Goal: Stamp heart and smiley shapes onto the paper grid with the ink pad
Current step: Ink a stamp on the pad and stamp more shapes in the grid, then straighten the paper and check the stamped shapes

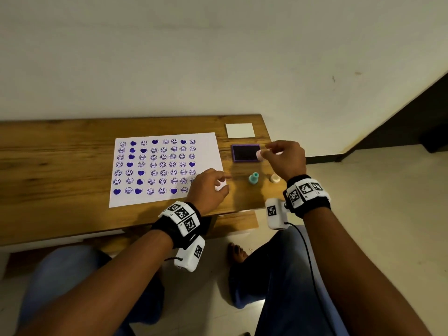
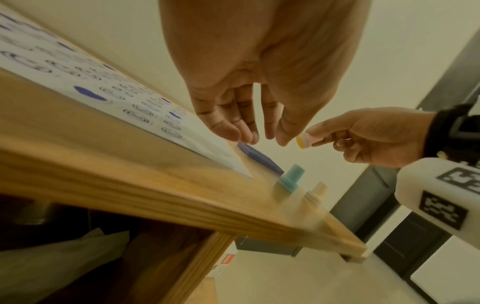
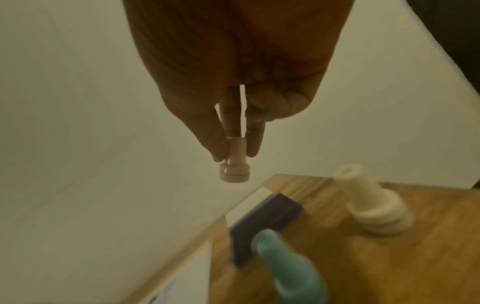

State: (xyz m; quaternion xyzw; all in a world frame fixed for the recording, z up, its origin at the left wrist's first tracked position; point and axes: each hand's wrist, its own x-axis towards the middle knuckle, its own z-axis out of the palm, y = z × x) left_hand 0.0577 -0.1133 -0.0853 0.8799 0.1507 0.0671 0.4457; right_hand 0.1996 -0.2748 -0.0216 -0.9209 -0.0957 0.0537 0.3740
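Observation:
The white paper grid lies on the wooden table, nearly filled with purple hearts and smileys. Right of it sits the purple ink pad, lid off. My right hand pinches a pink stamp by its stem, held in the air over the pad's right edge; the right wrist view shows the pink stamp between thumb and fingers. My left hand hovers over the paper's lower right corner, fingers loosely extended and holding nothing, as the left wrist view of the left hand shows.
A teal stamp and a cream stamp stand upright in front of the ink pad. A white lid or card lies at the table's back right corner. The table's right edge is close to the pad; floor lies beyond.

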